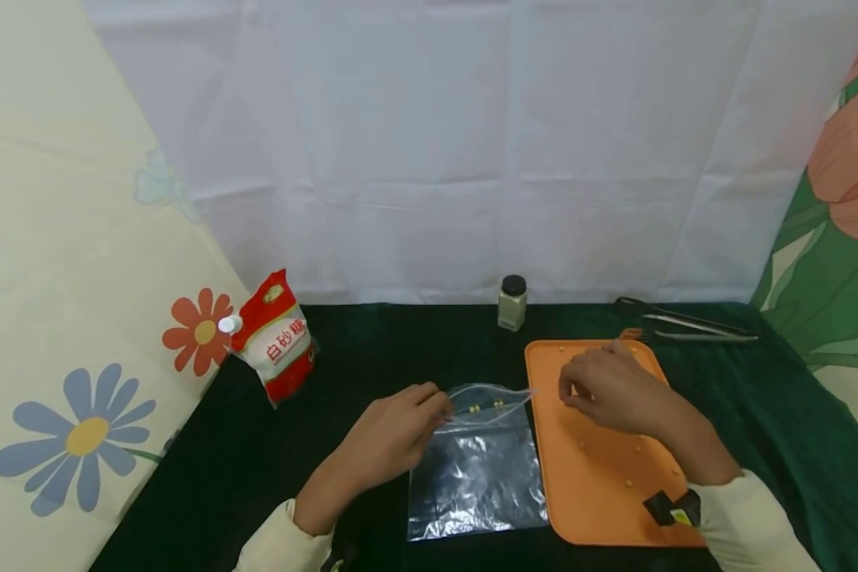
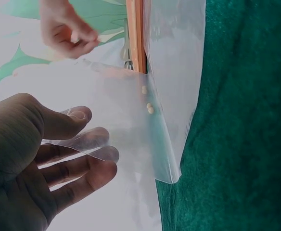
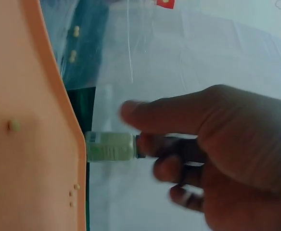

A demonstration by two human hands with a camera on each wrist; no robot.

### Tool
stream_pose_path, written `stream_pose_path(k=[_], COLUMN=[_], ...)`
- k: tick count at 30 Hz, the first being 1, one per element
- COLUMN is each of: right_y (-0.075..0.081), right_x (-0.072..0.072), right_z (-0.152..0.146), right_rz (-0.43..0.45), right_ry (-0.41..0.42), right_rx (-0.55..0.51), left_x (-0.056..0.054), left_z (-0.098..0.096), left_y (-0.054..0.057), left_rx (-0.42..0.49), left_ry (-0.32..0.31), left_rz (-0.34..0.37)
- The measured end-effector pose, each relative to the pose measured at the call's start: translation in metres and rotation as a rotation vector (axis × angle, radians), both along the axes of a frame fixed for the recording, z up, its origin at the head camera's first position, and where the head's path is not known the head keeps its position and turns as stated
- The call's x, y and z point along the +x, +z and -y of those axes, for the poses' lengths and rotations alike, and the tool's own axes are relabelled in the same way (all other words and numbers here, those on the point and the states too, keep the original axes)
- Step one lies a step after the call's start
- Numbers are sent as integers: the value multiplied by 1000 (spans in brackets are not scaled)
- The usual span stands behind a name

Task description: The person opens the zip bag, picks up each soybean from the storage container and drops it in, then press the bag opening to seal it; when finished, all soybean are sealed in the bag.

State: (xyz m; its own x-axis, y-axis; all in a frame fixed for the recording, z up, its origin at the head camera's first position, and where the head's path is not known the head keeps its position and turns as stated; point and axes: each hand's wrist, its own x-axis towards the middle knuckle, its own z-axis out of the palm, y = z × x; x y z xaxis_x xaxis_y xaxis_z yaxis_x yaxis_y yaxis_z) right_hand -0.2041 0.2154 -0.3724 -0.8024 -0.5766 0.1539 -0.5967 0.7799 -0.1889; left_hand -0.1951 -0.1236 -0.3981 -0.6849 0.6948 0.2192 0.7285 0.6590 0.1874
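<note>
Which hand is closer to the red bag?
Left. The left hand pinches the edge of the clear bag, to the right of the red bag and closer to the person; the right hand is farther right, over the orange tray.

A dark green cloth [image 1: 372, 342] covers the work surface. Directly on it sit a red-and-white bag [image 1: 279, 342] at left, a black-lidded jar [image 1: 512, 306] at the back, tongs [image 1: 693, 324] at back right, an orange tray [image 1: 568, 500] and, just beside it, a clear zip bag [image 1: 479, 485].
</note>
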Motion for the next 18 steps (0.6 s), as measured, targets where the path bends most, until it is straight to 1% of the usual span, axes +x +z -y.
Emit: stream_pose_path(k=[2, 5, 7, 9, 12, 18], right_y=[-1, -7, -12, -17, -21, -23], right_x=[2, 4, 4, 3, 1, -1], right_z=[-2, -1, 0, 1, 2, 3], right_rz=[78, 253, 346, 399, 419, 412], right_ry=[-43, -98, -132, -151, -159, -167], right_rx=[106, 206, 252, 272, 285, 291], left_x=[0, 1, 1, 1, 1, 1], left_z=[0, -1, 0, 0, 0, 0], left_y=[0, 0, 0, -1, -1, 0], left_rx=[-3, -2, 3, 11, 16, 10], left_ry=[1, 2, -5, -11, -18, -13], left_rz=[5, 8, 2, -5, -7, 20])
